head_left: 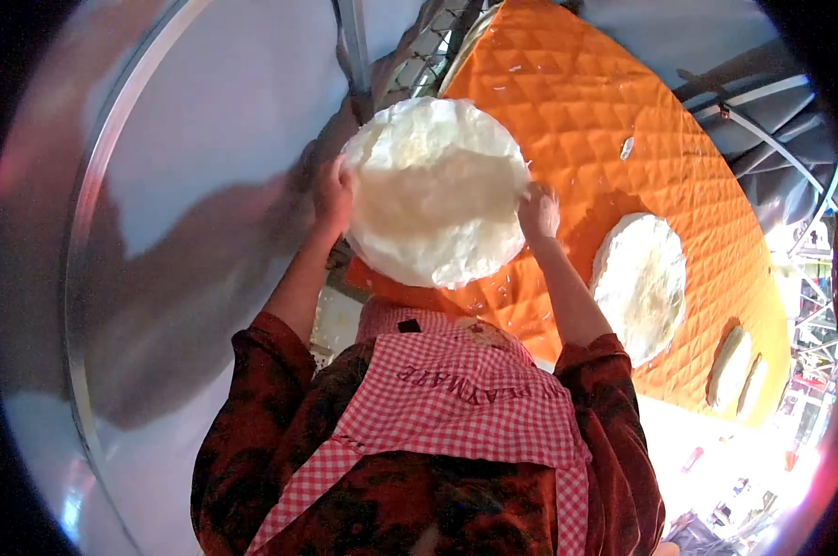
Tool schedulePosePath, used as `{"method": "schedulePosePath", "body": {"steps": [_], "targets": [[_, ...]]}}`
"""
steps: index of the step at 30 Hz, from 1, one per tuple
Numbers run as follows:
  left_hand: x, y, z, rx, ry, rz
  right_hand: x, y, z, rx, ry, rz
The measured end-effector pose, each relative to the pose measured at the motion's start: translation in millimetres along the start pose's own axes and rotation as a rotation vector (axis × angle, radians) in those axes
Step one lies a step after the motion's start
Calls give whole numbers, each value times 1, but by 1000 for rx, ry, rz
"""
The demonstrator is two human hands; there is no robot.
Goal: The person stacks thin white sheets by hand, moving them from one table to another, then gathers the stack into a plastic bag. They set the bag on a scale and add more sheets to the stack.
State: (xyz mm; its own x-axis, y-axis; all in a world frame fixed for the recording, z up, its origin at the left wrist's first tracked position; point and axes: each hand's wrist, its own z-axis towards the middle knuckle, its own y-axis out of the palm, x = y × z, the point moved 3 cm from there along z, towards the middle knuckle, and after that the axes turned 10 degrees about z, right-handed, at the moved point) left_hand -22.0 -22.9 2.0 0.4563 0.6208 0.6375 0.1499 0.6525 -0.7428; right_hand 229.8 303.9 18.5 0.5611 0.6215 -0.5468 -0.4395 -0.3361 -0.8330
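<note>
A large round white disc [437, 195], like a sheet of dough or a flatbread with a rough, wrinkled rim, is held up in front of me. My left hand [333, 196] is closed on its left edge. On the opposite edge my right hand [539, 211] grips it with bent fingers. A band of shadow crosses the disc's middle. Below and behind it spreads an orange quilted cloth [567, 102], where a similar white disc [639, 287] lies to the right of my right hand.
Farther right on the cloth are two smaller-looking pale discs [731, 368]. White scraps [627, 147] dot the quilting. On my left stands a pale sheet wall [224, 102] with a curved metal pole [85, 213]. Metal framework [771, 144] and bright clutter are at the right.
</note>
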Motion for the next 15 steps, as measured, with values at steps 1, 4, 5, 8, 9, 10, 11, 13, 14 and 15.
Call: {"method": "schedulePosePath", "body": {"steps": [1,4,5,8,9,10,11,13,14,15], "targets": [[-4,3,1,19,-48,15,-3,-5,-3,72,26,-62],[-9,-1,-8,99,-75,109,-10,-13,-2,-17,218,-74],[-9,-3,-17,128,-60,148,-10,-13,-2,-95,303,-49],[-21,9,-60,174,-112,13,-5,-16,-1,-143,376,81],[-12,2,-74,150,-148,11,8,-9,7,-172,441,171],[1,-9,-90,127,-188,12,24,4,11,-251,508,373],[13,-20,-105,106,-230,15,36,17,14,-334,567,578],[29,-31,-133,16,-394,-67,34,21,15,-395,565,845],[31,-34,-145,-27,-481,-105,20,13,12,-378,511,905],[26,-31,-157,-162,-593,-268,5,4,10,-361,460,964]]}}
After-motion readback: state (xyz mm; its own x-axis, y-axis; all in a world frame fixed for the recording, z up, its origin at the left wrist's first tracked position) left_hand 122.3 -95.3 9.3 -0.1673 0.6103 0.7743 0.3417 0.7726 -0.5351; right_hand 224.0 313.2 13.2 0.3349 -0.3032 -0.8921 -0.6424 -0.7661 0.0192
